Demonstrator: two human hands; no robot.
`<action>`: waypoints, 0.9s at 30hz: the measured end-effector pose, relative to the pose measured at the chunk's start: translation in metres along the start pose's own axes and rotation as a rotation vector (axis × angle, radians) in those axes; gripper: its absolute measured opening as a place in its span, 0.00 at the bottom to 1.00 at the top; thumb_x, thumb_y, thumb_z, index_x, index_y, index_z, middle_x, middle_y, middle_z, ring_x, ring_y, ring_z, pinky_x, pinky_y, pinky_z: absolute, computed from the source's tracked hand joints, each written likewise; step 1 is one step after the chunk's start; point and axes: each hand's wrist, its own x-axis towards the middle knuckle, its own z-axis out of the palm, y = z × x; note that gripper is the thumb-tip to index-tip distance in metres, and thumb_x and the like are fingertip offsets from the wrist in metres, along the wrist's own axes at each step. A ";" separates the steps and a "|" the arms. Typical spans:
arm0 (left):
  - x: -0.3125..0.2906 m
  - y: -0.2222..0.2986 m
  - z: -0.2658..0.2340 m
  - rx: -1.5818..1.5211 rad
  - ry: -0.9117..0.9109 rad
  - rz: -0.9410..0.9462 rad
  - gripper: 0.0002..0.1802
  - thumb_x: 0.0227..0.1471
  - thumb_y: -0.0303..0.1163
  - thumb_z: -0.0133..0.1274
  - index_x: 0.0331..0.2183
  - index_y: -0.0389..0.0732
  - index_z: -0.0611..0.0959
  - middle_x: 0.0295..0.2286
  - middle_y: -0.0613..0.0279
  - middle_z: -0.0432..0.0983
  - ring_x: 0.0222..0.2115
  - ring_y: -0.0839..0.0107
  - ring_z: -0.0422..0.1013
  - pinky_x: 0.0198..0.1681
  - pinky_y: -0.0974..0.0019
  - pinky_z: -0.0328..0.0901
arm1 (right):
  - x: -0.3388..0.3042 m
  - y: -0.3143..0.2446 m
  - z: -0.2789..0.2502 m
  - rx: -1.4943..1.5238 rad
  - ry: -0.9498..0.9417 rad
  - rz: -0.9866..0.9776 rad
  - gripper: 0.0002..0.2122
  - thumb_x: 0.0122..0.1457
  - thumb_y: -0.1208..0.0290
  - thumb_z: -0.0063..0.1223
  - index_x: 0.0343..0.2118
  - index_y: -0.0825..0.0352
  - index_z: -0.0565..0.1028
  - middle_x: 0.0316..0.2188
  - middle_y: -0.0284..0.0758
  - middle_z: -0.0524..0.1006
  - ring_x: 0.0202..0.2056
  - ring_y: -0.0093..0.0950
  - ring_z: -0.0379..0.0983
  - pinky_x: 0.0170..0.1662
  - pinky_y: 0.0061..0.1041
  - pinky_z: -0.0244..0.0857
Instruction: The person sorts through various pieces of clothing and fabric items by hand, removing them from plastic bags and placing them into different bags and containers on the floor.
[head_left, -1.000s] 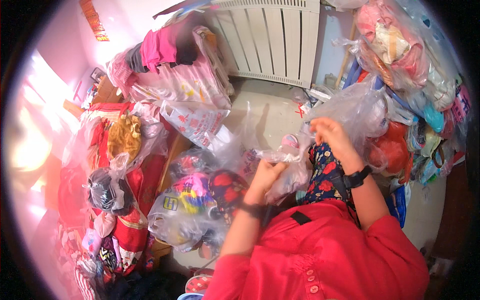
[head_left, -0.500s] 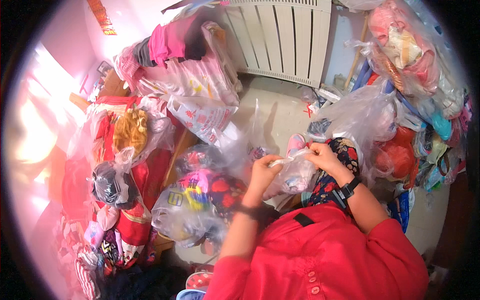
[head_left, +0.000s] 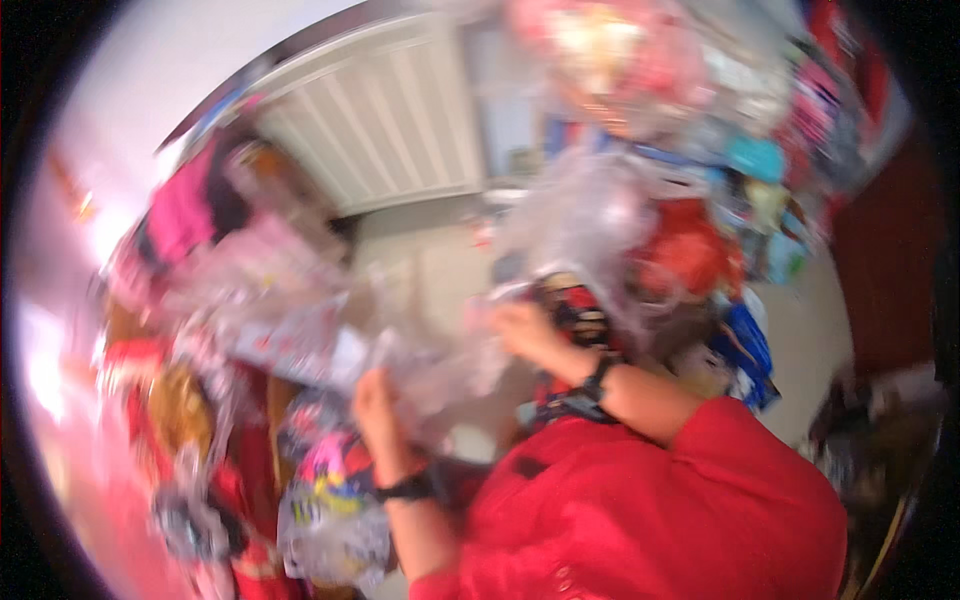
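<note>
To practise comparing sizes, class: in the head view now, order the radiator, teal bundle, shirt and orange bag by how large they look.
1. Shirt
2. Radiator
3. Orange bag
4. Teal bundle
The shirt is nearest the camera, so its apparent lead may be exaggerated.
</note>
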 end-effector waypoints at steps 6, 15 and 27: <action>0.012 -0.011 0.005 -0.059 -0.229 -0.138 0.04 0.50 0.26 0.51 0.26 0.36 0.77 0.19 0.72 0.68 0.21 0.82 0.61 0.26 0.77 0.56 | -0.022 0.007 0.000 -0.187 0.109 -0.372 0.10 0.53 0.67 0.48 0.23 0.68 0.72 0.19 0.45 0.72 0.23 0.43 0.68 0.29 0.41 0.59; 0.028 -0.036 -0.015 0.494 -0.082 0.292 0.05 0.50 0.20 0.48 0.31 0.32 0.77 0.29 0.63 0.74 0.30 0.77 0.68 0.36 0.75 0.63 | -0.028 0.019 -0.036 -0.460 -0.023 -0.421 0.09 0.47 0.68 0.49 0.20 0.69 0.74 0.16 0.45 0.73 0.22 0.43 0.71 0.27 0.40 0.63; 0.021 -0.010 -0.047 0.240 0.058 0.003 0.12 0.51 0.35 0.46 0.33 0.37 0.74 0.29 0.53 0.71 0.24 0.61 0.68 0.28 0.60 0.65 | -0.011 -0.033 -0.039 0.136 -0.167 -0.149 0.06 0.54 0.71 0.49 0.23 0.64 0.74 0.17 0.26 0.69 0.21 0.17 0.63 0.25 0.16 0.57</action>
